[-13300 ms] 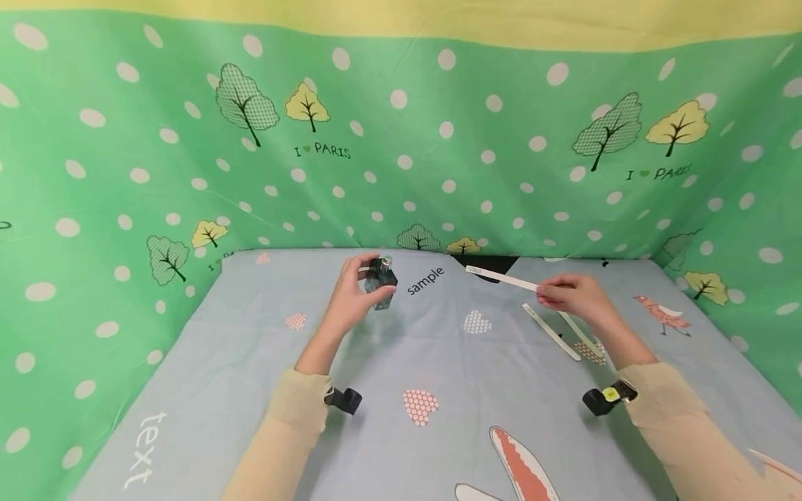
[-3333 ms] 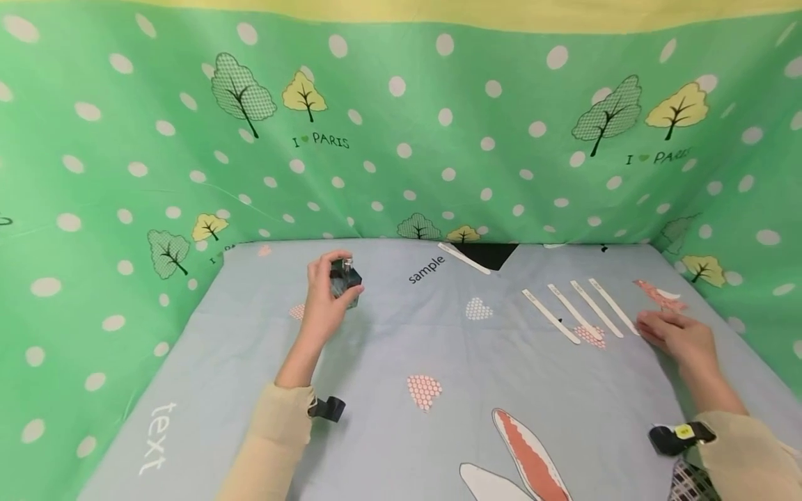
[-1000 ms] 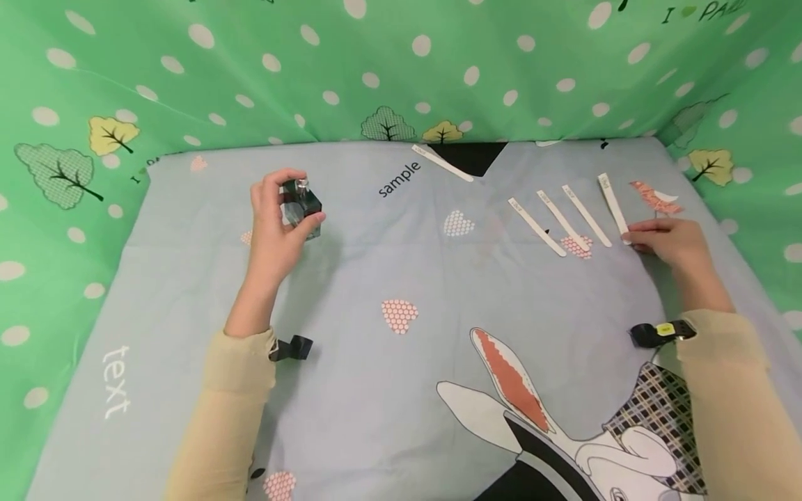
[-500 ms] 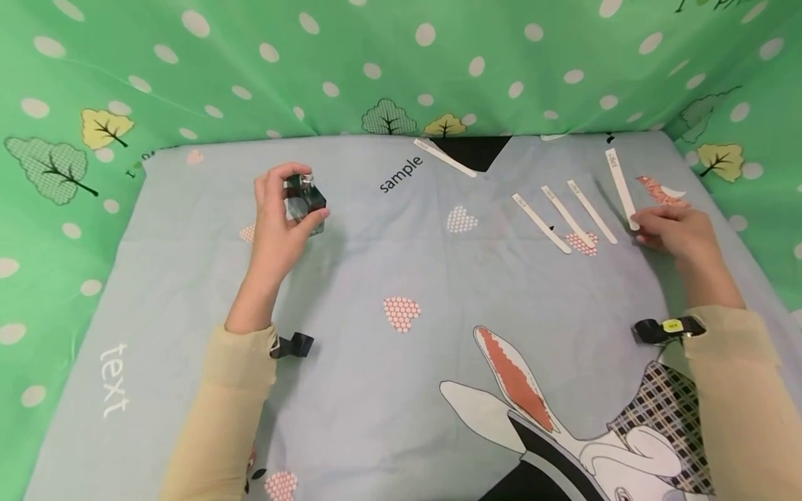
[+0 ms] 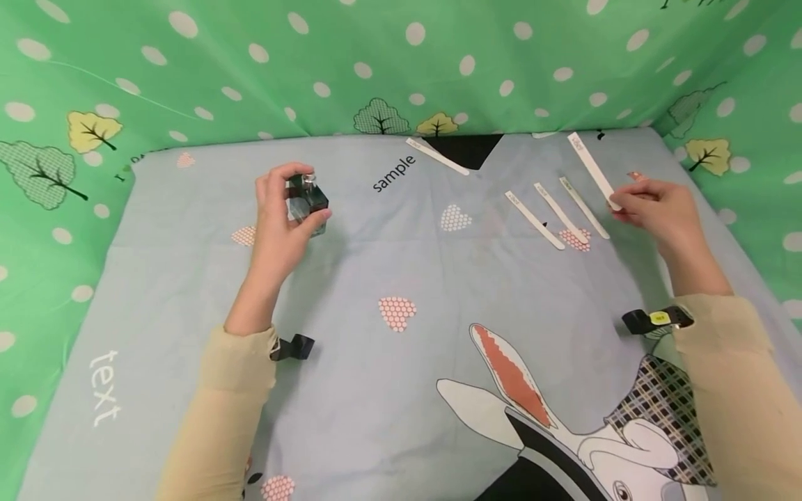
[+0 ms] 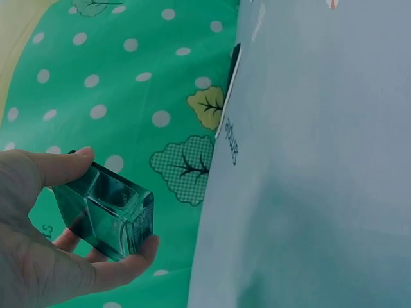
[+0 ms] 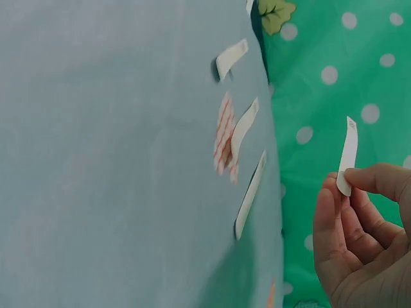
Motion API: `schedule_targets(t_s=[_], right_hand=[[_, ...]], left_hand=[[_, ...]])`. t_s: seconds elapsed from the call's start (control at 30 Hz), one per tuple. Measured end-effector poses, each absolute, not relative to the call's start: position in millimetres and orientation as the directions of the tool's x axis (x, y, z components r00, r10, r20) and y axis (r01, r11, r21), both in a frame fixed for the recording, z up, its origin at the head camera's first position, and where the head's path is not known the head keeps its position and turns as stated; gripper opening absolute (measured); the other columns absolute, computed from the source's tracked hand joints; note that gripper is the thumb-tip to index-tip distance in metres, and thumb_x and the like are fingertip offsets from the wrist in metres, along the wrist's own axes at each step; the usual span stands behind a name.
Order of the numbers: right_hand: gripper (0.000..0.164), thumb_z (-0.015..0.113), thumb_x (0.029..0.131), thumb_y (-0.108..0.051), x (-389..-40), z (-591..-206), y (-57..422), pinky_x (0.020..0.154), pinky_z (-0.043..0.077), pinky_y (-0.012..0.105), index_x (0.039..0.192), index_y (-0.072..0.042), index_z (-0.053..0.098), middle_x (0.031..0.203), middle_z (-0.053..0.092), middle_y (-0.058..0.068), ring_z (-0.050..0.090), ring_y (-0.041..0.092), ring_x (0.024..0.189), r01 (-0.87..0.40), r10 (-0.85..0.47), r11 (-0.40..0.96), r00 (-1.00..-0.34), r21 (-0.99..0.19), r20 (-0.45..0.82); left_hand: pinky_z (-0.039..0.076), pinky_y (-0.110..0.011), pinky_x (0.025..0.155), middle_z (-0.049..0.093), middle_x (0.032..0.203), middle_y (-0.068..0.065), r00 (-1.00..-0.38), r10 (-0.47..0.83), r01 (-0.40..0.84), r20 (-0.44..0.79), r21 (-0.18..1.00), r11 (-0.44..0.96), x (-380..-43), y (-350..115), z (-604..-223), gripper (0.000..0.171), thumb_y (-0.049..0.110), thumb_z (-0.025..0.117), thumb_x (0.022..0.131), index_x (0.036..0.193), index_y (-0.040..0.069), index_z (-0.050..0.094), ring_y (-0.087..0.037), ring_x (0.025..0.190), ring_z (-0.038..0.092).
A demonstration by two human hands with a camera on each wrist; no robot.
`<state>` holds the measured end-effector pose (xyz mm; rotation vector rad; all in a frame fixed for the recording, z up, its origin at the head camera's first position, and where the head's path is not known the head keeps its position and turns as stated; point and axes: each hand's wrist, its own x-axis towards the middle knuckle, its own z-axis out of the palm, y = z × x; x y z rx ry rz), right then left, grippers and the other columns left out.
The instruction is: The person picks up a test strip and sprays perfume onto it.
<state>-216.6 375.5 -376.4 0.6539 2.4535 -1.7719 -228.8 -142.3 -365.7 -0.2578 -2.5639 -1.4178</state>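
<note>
My left hand grips a square, dark green glass perfume bottle above the cloth, thumb on one side and fingers on the other. Its silver spray nozzle is bare and points up in the head view. In the left wrist view the clear green glass of the bottle shows between thumb and fingers. At the right, my right hand pinches the lower end of a white paper test strip, raised off the table. Small print marks the strip's far end, too small to read. In the right wrist view thumb and fingertips hold the strip.
Three similar strips lie side by side left of my right hand: a left one, a middle one and a right one. Another strip lies at the back edge. A printed blue-grey cloth covers the table; a green curtain stands behind.
The rightmost strip lay on the cloth earlier; my right hand has picked it up and moved it slightly left. The left hand keeps the bottle nearly still. The head view has tilted down.
</note>
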Motion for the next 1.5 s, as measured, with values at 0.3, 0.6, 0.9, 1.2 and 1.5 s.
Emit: schedule_targets(t_s=[0.3,0.6,0.9,1.2,1.5], right_hand=[[0.01,0.073,0.09,-0.021,-217.6,-370.3,359.9,0.067,0.056,0.015,0.083,-0.027,0.073,0.098,0.059,-0.015,0.068,-0.005,0.069,0.327,0.299,0.305,-0.925,-0.894,-0.236],[0.012,0.07,0.093,-0.022,-214.0,-367.6,344.2,0.068,0.056,0.014,0.085,-0.031,0.07,0.085,0.063,-0.02,0.068,-0.004,0.069,0.306,0.257,0.371,-0.941,-0.877,-0.22],[0.011,0.07,0.093,-0.022,-211.5,-363.7,331.8,0.066,0.054,0.012,0.088,-0.031,0.071,0.076,0.069,-0.023,0.069,-0.004,0.068,0.261,0.211,0.386,-0.959,-0.885,-0.191],[0.009,0.07,0.093,-0.022,-214.1,-368.0,324.6,0.066,0.055,0.013,0.089,-0.03,0.071,0.076,0.068,-0.024,0.069,-0.004,0.069,0.224,0.173,0.402,-0.971,-0.888,-0.167],[0.006,0.07,0.094,-0.022,-216.9,-369.0,317.2,0.068,0.056,0.015,0.091,-0.027,0.07,0.078,0.068,-0.024,0.07,-0.003,0.07,0.239,0.175,0.4,-0.968,-0.885,-0.182]], left_hand=[[0.056,-0.048,0.079,0.03,0.141,-0.015,-0.967,0.075,0.248,0.243,0.831,0.498,-228.0,-134.5,-369.8,0.056,0.005,0.071,0.091,0.139,0.019,0.044,-0.029,0.116,0.047],[0.055,-0.045,0.078,0.031,0.141,-0.015,-0.966,0.079,0.251,0.245,0.825,0.506,-226.1,-131.4,-371.7,0.056,0.005,0.072,0.09,0.138,0.018,0.045,-0.028,0.115,0.048],[0.052,-0.045,0.084,0.033,0.141,-0.016,-0.963,0.091,0.265,0.255,0.818,0.51,-227.3,-126.4,-371.0,0.056,0.006,0.073,0.089,0.137,0.017,0.046,-0.029,0.115,0.048],[0.055,-0.048,0.081,0.032,0.141,-0.015,-0.963,0.113,0.267,0.243,0.828,0.494,-227.0,-119.8,-370.4,0.056,0.007,0.074,0.089,0.136,0.02,0.047,-0.029,0.118,0.047],[0.052,-0.051,0.092,0.032,0.141,-0.016,-0.962,0.126,0.274,0.243,0.833,0.482,-225.9,-115.8,-370.7,0.056,0.006,0.074,0.089,0.136,0.017,0.046,-0.03,0.123,0.049]])
